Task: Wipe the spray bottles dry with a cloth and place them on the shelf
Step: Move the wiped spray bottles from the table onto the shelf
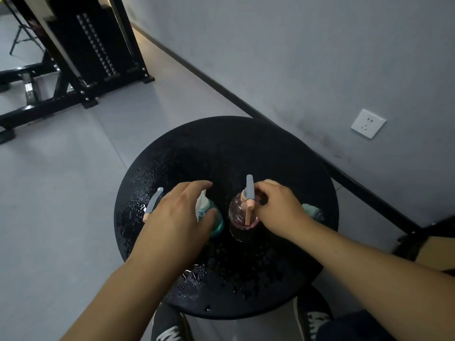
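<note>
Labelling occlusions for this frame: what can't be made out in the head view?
- Spray bottle under the left hand: only its grey trigger tip shows; the hand hides the body.
- Teal bottle: partly covered by the same hand; grip unclear.
- Right hand at the pink bottle: fingertip contact hidden behind the nozzle.
- Teal cloth: mostly behind the right wrist.
- Shelf: not in view.
- Shoes: cut off by the table and the bottom edge.
</note>
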The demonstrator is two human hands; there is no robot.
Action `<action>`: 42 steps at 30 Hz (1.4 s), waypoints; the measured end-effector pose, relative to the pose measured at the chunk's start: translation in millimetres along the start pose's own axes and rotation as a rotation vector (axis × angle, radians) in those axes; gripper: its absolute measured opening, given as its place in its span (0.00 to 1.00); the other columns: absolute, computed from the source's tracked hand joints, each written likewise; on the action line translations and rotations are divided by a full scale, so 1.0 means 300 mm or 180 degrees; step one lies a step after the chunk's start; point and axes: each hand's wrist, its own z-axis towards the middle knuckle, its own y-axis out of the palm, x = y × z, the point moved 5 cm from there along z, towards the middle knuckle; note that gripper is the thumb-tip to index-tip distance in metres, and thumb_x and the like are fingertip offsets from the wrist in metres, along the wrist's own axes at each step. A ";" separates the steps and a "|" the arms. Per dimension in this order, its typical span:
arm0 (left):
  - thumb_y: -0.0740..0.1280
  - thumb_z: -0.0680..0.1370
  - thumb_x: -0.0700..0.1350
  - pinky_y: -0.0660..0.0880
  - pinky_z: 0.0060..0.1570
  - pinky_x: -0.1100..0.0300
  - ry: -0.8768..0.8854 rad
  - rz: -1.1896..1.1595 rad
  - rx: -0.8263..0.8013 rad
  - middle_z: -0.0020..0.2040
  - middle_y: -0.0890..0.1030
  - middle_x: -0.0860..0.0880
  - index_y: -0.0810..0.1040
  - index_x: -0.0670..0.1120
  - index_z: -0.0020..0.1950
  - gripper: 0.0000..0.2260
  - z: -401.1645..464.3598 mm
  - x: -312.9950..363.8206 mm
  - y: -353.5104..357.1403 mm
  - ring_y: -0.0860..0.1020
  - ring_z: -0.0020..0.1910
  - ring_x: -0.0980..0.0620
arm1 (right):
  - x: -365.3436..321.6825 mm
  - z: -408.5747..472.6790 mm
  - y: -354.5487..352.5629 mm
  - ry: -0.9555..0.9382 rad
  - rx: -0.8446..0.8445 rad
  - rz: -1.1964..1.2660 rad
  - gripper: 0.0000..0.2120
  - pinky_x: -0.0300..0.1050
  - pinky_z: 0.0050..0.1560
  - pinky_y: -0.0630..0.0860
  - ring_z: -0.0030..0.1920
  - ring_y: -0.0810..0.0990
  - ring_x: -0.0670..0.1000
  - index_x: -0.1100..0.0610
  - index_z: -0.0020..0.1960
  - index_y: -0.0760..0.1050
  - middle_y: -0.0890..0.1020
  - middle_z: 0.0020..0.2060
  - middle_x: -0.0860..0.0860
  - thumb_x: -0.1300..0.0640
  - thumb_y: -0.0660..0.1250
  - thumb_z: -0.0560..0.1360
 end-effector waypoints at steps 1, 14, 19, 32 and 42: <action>0.68 0.82 0.52 0.72 0.63 0.58 0.0019 0.0041 -0.0005 0.73 0.76 0.59 0.73 0.59 0.76 0.22 0.001 0.007 0.001 0.75 0.69 0.55 | -0.009 -0.013 -0.017 -0.0039 0.0024 -0.0006 0.05 0.32 0.39 0.68 0.44 0.77 0.43 0.46 0.53 0.80 0.77 0.45 0.42 0.51 0.73 0.77; 0.70 0.82 0.54 0.71 0.72 0.50 0.0225 0.0114 0.0199 0.79 0.72 0.52 0.67 0.55 0.82 0.28 -0.110 0.212 -0.091 0.72 0.76 0.48 | -0.119 -0.284 -0.341 -0.0297 0.0425 -0.0154 0.09 0.33 0.40 0.70 0.45 0.77 0.41 0.49 0.57 0.81 0.77 0.47 0.42 0.54 0.71 0.77; 0.70 0.82 0.55 0.73 0.71 0.48 0.0517 0.0084 0.0238 0.78 0.73 0.52 0.67 0.55 0.81 0.28 -0.175 0.358 -0.134 0.72 0.76 0.49 | -0.124 -0.433 -0.525 -0.0339 0.0756 -0.0053 0.12 0.34 0.42 0.69 0.46 0.77 0.40 0.49 0.59 0.82 0.78 0.46 0.42 0.54 0.72 0.75; 0.70 0.82 0.55 0.72 0.71 0.52 0.1485 -0.0065 0.0216 0.77 0.74 0.53 0.68 0.54 0.81 0.28 -0.336 0.870 -0.093 0.72 0.76 0.50 | 0.051 -0.923 -0.943 -0.0035 0.1577 -0.0014 0.09 0.31 0.41 0.72 0.47 0.79 0.39 0.47 0.55 0.82 0.79 0.47 0.40 0.51 0.76 0.75; 0.69 0.83 0.55 0.70 0.73 0.54 0.2189 -0.0264 -0.0306 0.78 0.72 0.53 0.64 0.55 0.83 0.29 -0.471 1.247 0.132 0.73 0.74 0.51 | 0.354 -1.273 -1.160 0.0666 0.2169 -0.0056 0.14 0.38 0.48 0.78 0.50 0.81 0.42 0.47 0.58 0.83 0.81 0.49 0.42 0.49 0.76 0.74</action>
